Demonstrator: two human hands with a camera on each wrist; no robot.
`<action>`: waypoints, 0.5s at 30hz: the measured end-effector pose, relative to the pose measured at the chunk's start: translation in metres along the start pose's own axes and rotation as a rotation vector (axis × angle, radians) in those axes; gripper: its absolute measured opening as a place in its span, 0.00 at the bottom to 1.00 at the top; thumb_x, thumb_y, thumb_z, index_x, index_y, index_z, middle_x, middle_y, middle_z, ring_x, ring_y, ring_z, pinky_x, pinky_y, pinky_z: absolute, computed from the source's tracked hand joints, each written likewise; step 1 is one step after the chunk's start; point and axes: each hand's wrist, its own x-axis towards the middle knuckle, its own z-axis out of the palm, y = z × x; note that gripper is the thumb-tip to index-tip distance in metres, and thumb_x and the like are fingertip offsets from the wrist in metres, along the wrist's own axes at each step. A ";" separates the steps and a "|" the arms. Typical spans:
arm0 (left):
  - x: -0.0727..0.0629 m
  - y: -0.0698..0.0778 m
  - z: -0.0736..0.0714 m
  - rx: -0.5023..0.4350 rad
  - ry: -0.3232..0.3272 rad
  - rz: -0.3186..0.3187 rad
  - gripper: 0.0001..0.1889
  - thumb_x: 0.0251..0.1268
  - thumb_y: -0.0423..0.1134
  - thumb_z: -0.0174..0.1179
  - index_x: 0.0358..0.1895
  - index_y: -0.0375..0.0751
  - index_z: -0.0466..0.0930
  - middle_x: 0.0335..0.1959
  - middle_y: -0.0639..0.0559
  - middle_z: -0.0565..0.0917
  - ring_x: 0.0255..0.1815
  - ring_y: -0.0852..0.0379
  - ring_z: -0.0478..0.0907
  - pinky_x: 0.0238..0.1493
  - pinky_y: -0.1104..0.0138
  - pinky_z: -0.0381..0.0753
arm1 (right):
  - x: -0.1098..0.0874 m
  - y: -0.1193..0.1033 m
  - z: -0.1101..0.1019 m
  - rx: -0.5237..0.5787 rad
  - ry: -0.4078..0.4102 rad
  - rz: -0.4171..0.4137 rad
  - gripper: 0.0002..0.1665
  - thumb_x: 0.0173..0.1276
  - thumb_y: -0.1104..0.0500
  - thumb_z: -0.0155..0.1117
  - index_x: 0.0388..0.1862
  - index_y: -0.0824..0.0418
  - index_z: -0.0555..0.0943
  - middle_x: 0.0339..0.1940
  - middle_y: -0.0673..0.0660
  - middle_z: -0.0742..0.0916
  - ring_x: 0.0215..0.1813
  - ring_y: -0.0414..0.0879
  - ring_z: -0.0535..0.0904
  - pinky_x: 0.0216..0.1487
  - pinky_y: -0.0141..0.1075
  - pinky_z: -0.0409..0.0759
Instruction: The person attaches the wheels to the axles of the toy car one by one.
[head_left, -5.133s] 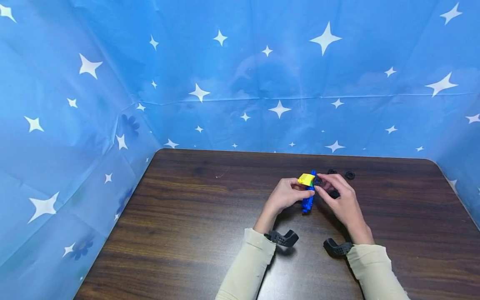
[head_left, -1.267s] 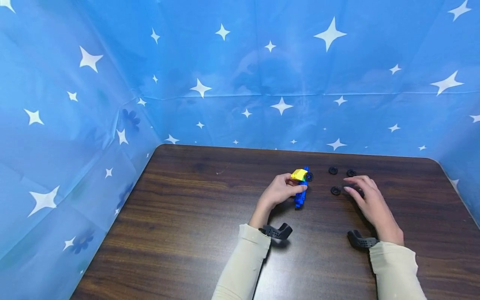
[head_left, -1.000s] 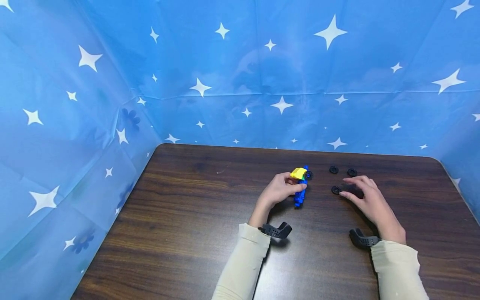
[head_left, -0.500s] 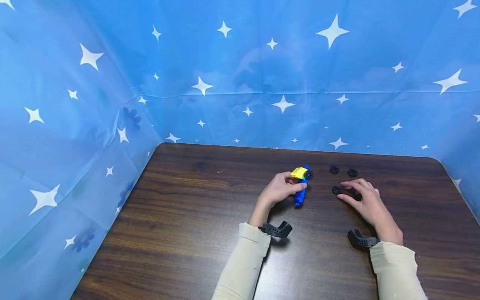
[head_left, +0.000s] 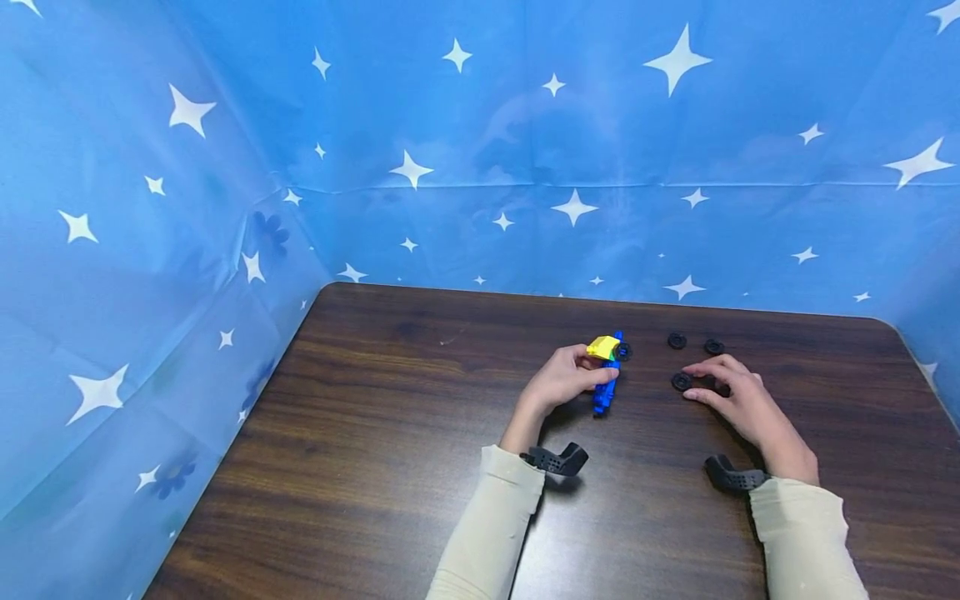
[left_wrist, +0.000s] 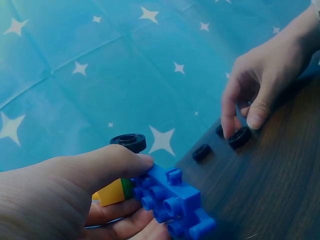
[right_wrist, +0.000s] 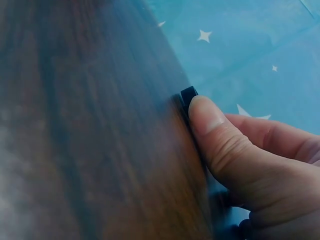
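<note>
My left hand (head_left: pixel 558 382) grips a blue toy car chassis (left_wrist: pixel 182 192) made of studded blocks, thumb on one side and fingers beneath. A yellow block (head_left: pixel 602 347) and a bit of green sit on the chassis, and a black wheel (head_left: pixel 623 352) is on its right side. To the right, my right hand (head_left: pixel 742 404) pinches another black wheel (head_left: pixel 682 381) at table level between thumb and index finger. In the right wrist view the thumb covers most of that wheel (right_wrist: pixel 189 94).
Two more black wheels, one at the back (head_left: pixel 677 340) and one farther right (head_left: pixel 715 347), lie on the dark wooden table (head_left: pixel 360 433). A further dark piece is partly hidden under my right hand. Blue star-patterned cloth (head_left: pixel 480 150) stands behind the table and at its sides.
My right hand has left the chassis, where a wheel now sits, and moved right to a wheel on the table, closing its thumb and finger on it. My left hand keeps holding the chassis.
</note>
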 end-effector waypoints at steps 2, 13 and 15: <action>0.000 0.000 0.000 0.004 -0.003 0.002 0.16 0.70 0.47 0.69 0.49 0.39 0.80 0.35 0.53 0.80 0.34 0.56 0.76 0.37 0.68 0.79 | 0.001 0.001 -0.002 0.008 -0.012 0.007 0.21 0.72 0.57 0.71 0.62 0.61 0.83 0.54 0.62 0.82 0.53 0.60 0.78 0.54 0.54 0.61; 0.003 -0.002 0.000 0.013 -0.003 -0.006 0.16 0.70 0.47 0.69 0.49 0.40 0.80 0.36 0.53 0.81 0.35 0.58 0.77 0.38 0.68 0.80 | 0.005 0.002 -0.005 0.025 -0.042 0.015 0.19 0.73 0.56 0.70 0.60 0.61 0.85 0.54 0.62 0.82 0.53 0.60 0.78 0.58 0.65 0.61; 0.002 -0.002 0.000 0.018 -0.005 -0.015 0.17 0.70 0.48 0.69 0.50 0.40 0.80 0.37 0.53 0.81 0.36 0.57 0.78 0.39 0.68 0.80 | 0.004 0.001 -0.004 0.024 -0.045 0.019 0.19 0.74 0.56 0.69 0.60 0.61 0.85 0.54 0.61 0.82 0.52 0.59 0.78 0.58 0.65 0.61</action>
